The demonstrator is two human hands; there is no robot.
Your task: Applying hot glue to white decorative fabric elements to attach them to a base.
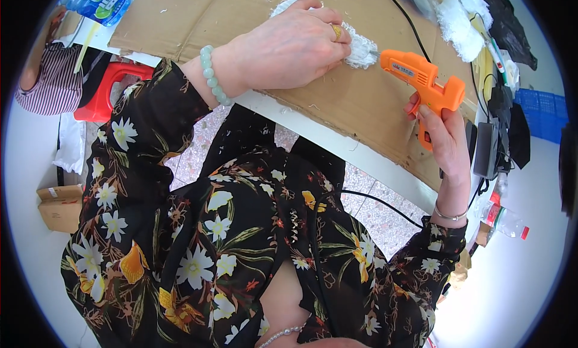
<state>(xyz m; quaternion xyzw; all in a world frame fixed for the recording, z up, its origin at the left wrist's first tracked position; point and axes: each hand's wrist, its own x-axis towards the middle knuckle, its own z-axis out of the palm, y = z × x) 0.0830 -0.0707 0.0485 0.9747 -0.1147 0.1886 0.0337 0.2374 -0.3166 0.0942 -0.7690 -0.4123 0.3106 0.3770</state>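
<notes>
My right hand (442,131) grips an orange glue gun (415,71) by its handle, below the body. The metal nozzle points left and meets the right end of a white, shaggy, fabric-like piece (361,52), or comes very close to it. My left hand (295,44) is closed over the middle of that white piece, pressing it on a cardboard sheet (198,17). Part of the piece sticks out beyond my knuckles; the rest is hidden under the hand, and its exact kind cannot be made out.
White fluffy material (460,26), a black plastic bag (509,29) and cables lie at the right. Beyond them is a blue basket (542,113). A blue-labelled bottle (99,3) lies top left, near a red stool (102,98) and another person in stripes (51,77).
</notes>
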